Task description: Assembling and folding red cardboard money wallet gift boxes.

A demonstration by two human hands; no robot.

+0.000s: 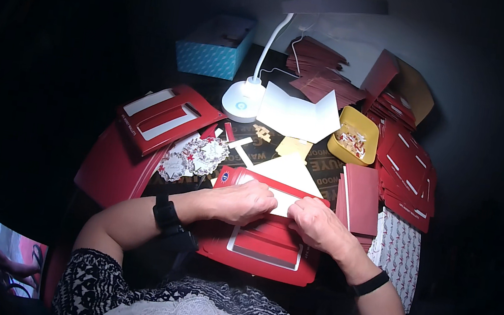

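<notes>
In front of me a red printed card folder (213, 252) lies flat, with a white-edged rectangular window in its near half. My left hand (249, 202) is closed at the upper part of the folder, knuckles up. Just to its right my right hand (318, 224) is curled closed at the same part. Between the two hands a white panel (283, 203) shows. My fingertips are hidden beneath the knuckles. A cream paper sheet (289, 171) reaches out from behind the folder's far edge.
A white desk lamp (241, 107) stands behind, by a folded white card (297, 119) and a blue box (209, 58). At right are a yellow tub (354, 154) of scraps and stacked red cards (406, 176). Left are red folders (115, 166) and floral cut-outs (192, 158).
</notes>
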